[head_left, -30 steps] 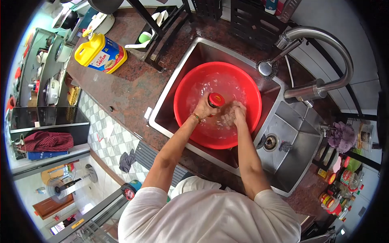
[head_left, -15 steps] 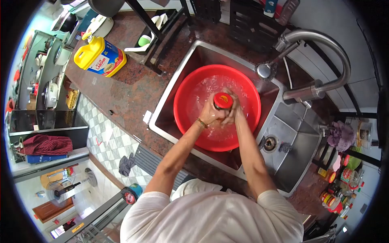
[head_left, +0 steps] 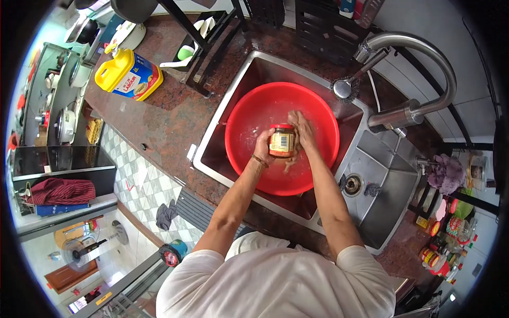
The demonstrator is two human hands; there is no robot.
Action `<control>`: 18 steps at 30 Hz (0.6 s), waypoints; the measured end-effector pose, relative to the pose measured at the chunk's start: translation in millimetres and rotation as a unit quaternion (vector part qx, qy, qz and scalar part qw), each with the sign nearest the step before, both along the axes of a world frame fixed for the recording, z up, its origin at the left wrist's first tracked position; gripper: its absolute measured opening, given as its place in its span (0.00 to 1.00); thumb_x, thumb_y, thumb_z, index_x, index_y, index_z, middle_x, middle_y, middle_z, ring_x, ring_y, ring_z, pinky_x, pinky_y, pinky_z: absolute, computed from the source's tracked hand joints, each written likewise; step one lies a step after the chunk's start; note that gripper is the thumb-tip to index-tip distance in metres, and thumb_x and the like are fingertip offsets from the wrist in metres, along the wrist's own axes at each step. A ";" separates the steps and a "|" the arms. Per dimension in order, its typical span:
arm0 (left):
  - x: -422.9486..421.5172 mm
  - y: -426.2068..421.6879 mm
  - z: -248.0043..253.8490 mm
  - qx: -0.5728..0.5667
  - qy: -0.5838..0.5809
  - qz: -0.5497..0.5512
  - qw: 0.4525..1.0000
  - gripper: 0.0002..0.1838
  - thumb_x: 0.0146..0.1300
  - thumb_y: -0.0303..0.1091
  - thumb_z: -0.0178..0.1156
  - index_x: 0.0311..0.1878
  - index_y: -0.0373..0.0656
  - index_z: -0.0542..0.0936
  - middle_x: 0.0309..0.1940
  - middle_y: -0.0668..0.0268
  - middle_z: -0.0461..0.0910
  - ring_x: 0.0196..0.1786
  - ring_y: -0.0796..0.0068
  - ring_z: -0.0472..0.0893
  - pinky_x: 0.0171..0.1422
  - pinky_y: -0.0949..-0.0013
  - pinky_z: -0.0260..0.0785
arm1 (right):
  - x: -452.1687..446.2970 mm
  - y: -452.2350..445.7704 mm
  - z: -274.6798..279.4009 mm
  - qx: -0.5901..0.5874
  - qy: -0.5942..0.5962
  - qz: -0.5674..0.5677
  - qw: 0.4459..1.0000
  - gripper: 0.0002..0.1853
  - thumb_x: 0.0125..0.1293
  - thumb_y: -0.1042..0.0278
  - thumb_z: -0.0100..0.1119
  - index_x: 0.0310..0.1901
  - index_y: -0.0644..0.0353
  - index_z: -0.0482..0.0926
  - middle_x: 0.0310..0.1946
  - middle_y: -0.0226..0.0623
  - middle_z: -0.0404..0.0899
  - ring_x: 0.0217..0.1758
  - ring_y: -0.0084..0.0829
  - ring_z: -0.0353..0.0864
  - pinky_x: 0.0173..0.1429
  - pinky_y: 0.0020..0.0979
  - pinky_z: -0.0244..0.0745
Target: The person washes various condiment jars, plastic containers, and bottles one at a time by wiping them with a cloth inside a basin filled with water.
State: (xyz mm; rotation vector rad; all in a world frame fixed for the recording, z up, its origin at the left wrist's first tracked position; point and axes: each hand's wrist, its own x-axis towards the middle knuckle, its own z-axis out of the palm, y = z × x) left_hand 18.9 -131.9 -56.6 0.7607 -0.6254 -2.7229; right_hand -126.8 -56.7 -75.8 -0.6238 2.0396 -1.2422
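My left hand (head_left: 263, 146) is closed around a glass jar (head_left: 281, 143) with a red lid and a label showing a barcode. The jar is held over the water in a round red basin (head_left: 231, 139). Just right of the jar, my right hand (head_left: 302, 131) is at the jar's side with its fingers stretched toward the back of the basin; a brownish cloth or similar soft thing hangs near it, too blurred to name. The basin stands in the left bowl of a steel sink (head_left: 249, 66).
A curved steel faucet (head_left: 405, 114) rises at the right, beside a smaller sink bowl (head_left: 384, 204). A yellow detergent jug (head_left: 130, 74) and a black rack (head_left: 204, 47) stand on the counter at the left. Several jars (head_left: 437, 254) are at the far right.
The jar has tilted from lid-up to show its label side. My right hand has moved from around the jar to its far right side, with its fingers extended.
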 end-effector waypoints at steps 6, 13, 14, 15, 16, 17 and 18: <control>4.9 -14.0 -3.3 -0.128 -0.120 -0.015 0.984 0.22 0.57 0.43 0.59 0.49 0.37 0.73 0.35 0.60 0.79 0.37 0.67 0.81 0.44 0.62 0.76 | 35.0 28.6 -38.7 0.297 0.249 -0.056 0.920 0.28 0.58 0.62 0.57 0.61 0.40 0.62 0.51 0.40 0.72 0.53 0.45 0.70 0.55 0.44 0.67; 3.0 -9.6 12.9 -0.485 -0.172 -0.030 0.857 0.26 0.46 0.32 0.68 0.50 0.39 0.70 0.40 0.60 0.78 0.44 0.70 0.78 0.50 0.67 0.71 | 38.0 45.0 26.3 -0.237 -0.347 -0.191 0.887 0.16 0.59 0.81 0.51 0.49 0.62 0.72 0.36 0.35 0.77 0.36 0.27 0.79 0.37 0.27 0.76; 0.0 -9.3 14.4 -0.574 -0.172 -0.044 0.800 0.27 0.45 0.32 0.68 0.50 0.40 0.70 0.40 0.60 0.78 0.44 0.70 0.78 0.51 0.68 0.70 | 40.8 40.8 59.2 -0.278 -0.342 -0.165 0.882 0.14 0.59 0.81 0.50 0.47 0.62 0.73 0.34 0.33 0.77 0.36 0.24 0.79 0.35 0.26 0.76; -2.9 -7.6 2.4 -0.616 -0.194 -0.050 0.762 0.29 0.40 0.35 0.69 0.48 0.40 0.72 0.39 0.57 0.78 0.45 0.65 0.78 0.52 0.66 0.69 | 45.0 37.5 79.4 -0.196 -0.232 -0.101 0.947 0.10 0.57 0.75 0.54 0.43 0.58 0.75 0.33 0.36 0.79 0.34 0.33 0.80 0.34 0.33 0.76; -7.1 -9.4 -10.4 -0.645 -0.107 -0.078 0.753 0.29 0.39 0.36 0.69 0.47 0.40 0.72 0.39 0.55 0.78 0.45 0.63 0.78 0.53 0.65 0.69 | 45.8 32.8 87.7 -0.162 -0.031 -0.030 0.986 0.10 0.56 0.72 0.56 0.41 0.57 0.76 0.34 0.37 0.79 0.34 0.37 0.80 0.35 0.35 0.76; -11.0 -12.5 -22.5 -0.669 -0.019 -0.106 0.736 0.29 0.38 0.37 0.69 0.47 0.40 0.73 0.40 0.54 0.78 0.46 0.60 0.77 0.54 0.63 0.68 | 45.5 26.9 93.5 -0.119 0.171 0.043 0.977 0.10 0.54 0.69 0.58 0.39 0.56 0.77 0.34 0.39 0.79 0.35 0.40 0.80 0.37 0.38 0.75; -11.8 -14.3 -27.9 -0.687 0.067 -0.132 0.712 0.29 0.37 0.39 0.69 0.46 0.40 0.73 0.40 0.53 0.77 0.46 0.58 0.77 0.54 0.62 0.68 | 44.0 20.5 99.5 -0.070 0.363 0.114 0.922 0.10 0.52 0.65 0.60 0.37 0.55 0.77 0.35 0.40 0.80 0.35 0.43 0.80 0.38 0.40 0.75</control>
